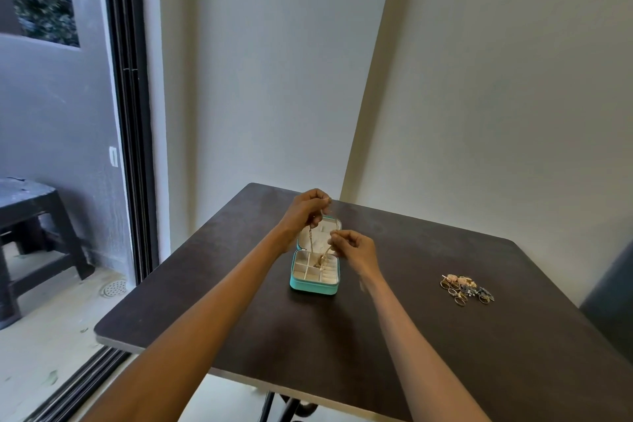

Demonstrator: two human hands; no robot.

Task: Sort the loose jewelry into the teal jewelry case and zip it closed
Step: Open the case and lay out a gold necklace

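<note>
Case: the teal jewelry case [313, 286] lies open on the dark table [308, 336], lid propped up on the far side at 12 o'clock, tray toward me at 6 o'clock.
Case look: teal shell with a cream lining; the tray is split into small square compartments on the left and a ribbed ring-roll strip on the right.
Necklace: a thin gold chain [311, 237] hangs in a loop between my two hands, its lowest part with a small gold cluster dipping into the tray near the middle compartments.
Left hand: my left hand [306, 211] is raised above the lid at 12 o'clock of the case, fingers curled, pinching one end of the chain.
Right hand: my right hand [354, 250] is at 2 o'clock of the tray, fingertips pinching the other end of the chain.
Loose pile: a heap of rings and small pieces [466, 288] sits on the table well apart at 3 o'clock of the case; gold bands, pinkish and dark-blue bits.
</note>
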